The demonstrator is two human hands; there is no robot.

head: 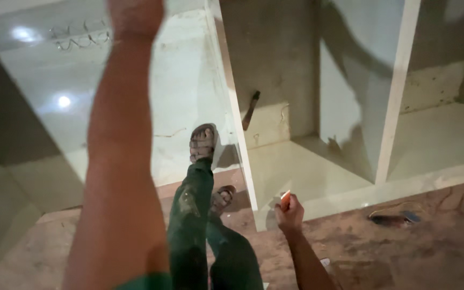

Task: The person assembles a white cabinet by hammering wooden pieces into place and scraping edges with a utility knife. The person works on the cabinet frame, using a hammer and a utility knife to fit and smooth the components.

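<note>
Right hand has a closed grip on a small orange-and-white flat object, low by the white cabinet frame's front edge; left arm raised, its grip out of frame; looks mid-marking/fitting; next move likely needs steady footing.

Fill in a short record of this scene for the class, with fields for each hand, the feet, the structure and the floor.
Left hand: out of view above the frame; only the left forearm shows
Right hand: grips a small orange and white object
Feet: sandalled foot raised against the white panel
Structure: open white cabinet
Floor: dusty brown floor, dark tool lying there
</note>
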